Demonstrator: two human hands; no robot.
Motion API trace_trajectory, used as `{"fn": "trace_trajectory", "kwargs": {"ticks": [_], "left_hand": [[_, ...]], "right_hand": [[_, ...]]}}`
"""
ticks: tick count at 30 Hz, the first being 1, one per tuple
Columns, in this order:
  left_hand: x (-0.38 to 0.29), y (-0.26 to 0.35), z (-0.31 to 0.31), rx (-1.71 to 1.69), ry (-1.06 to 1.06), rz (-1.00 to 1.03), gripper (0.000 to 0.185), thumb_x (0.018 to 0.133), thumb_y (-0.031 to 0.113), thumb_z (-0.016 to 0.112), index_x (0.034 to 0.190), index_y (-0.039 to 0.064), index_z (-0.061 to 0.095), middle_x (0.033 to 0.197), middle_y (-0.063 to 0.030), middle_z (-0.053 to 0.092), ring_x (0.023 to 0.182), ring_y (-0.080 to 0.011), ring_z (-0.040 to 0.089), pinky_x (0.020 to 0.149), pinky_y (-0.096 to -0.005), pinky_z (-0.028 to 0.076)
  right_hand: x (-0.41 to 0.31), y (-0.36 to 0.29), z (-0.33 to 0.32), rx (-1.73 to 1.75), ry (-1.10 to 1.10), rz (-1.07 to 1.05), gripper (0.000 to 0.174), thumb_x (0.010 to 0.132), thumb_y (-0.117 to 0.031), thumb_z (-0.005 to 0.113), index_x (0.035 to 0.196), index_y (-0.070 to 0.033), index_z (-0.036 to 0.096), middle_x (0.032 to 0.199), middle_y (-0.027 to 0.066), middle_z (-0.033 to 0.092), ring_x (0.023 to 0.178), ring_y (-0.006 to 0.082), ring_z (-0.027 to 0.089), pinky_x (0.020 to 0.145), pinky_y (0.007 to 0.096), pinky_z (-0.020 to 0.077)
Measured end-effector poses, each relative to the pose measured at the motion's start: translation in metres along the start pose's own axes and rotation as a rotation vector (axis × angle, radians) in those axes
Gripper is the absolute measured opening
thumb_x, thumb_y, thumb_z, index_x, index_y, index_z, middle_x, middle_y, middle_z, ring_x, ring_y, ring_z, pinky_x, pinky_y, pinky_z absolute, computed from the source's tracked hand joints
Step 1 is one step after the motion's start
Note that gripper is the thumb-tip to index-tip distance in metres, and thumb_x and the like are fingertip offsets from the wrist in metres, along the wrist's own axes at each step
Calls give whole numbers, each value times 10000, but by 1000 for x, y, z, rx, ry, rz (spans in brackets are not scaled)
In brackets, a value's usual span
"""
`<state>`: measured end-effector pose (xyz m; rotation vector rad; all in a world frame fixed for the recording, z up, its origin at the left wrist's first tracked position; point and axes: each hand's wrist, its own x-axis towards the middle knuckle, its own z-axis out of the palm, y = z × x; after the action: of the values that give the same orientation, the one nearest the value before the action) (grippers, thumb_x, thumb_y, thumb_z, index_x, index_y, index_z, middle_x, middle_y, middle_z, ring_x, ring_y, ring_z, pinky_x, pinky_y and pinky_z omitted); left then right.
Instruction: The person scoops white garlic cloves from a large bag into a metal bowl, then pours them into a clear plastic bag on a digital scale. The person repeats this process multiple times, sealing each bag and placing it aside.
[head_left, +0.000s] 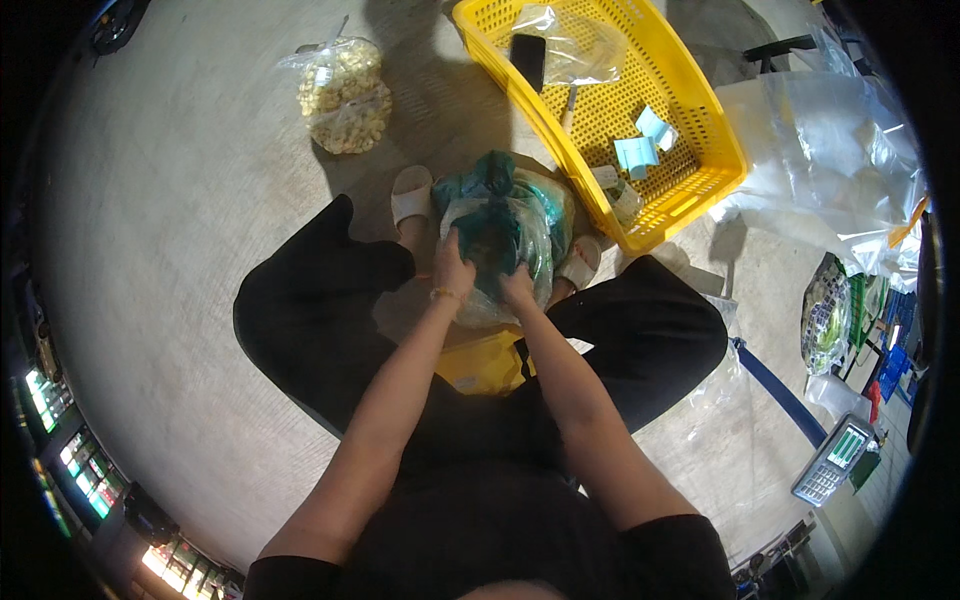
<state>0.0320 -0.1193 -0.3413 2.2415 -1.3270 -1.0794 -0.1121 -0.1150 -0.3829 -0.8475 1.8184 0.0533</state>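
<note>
Between my feet stands a clear plastic bag (538, 255) with a green plastic bag (487, 244) inside or over its mouth; which of the two I cannot tell. My left hand (454, 270) grips the near left side of the bag's rim, thumb up. On the near right side, my right hand (517, 286) pinches the same rim. The green bag's mouth is spread between both hands, and its inside is dark. More green plastic (495, 172) is bunched just beyond. A yellow plastic object (480, 364) lies under my forearms.
At the upper right, a yellow crate (675, 217) holds a phone (528, 60), clear plastic, a knife-like tool (570, 109) and blue papers (637, 154). A filled clear bag (345, 97) stands upper left. Plastic sheeting (817, 150) and a digital scale's display (832, 459) are at right.
</note>
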Motion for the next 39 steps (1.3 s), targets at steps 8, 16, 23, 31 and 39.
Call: {"fn": "trace_trajectory", "kwargs": {"ticks": [8,16,23,31,39], "left_hand": [[-3,17,-11,119,24,115,650,785,204,687,1385,110,456,1212,-248,526,1121,-441,503,945,-451,434],[-18,34,-30,137,32,347,353,782,260,727,1132,226,695,1095,-200,603,1080,-341,531,963,-440,405],[-8,34,-28,131,-207,307,364,871,286,666,1205,146,634,1293,-117,515,1269,-309,394,1028,-457,360],[-6,36,-36,388,-38,284,323,871,214,671,1183,138,640,1348,-126,460,1253,-329,438,1003,-484,400],[5,19,-51,144,-63,350,329,820,184,690,1129,72,666,1172,-113,604,1110,-293,538,941,-411,414]], "right_hand": [[-87,17,-123,679,-173,-162,294,840,-82,488,1121,0,457,742,125,608,533,209,619,382,284,471],[-207,57,-252,974,-234,-182,144,838,-85,546,900,42,572,527,48,489,379,141,485,349,280,381],[-332,170,-342,1223,303,-264,295,846,-55,533,1101,73,461,744,132,586,444,179,550,366,272,381],[-278,284,-376,827,1069,-70,278,856,-51,496,1086,72,401,777,217,610,481,291,619,364,353,502],[-199,332,-355,734,1108,72,333,844,-14,465,1141,74,344,951,283,594,534,335,642,352,377,536]]}}
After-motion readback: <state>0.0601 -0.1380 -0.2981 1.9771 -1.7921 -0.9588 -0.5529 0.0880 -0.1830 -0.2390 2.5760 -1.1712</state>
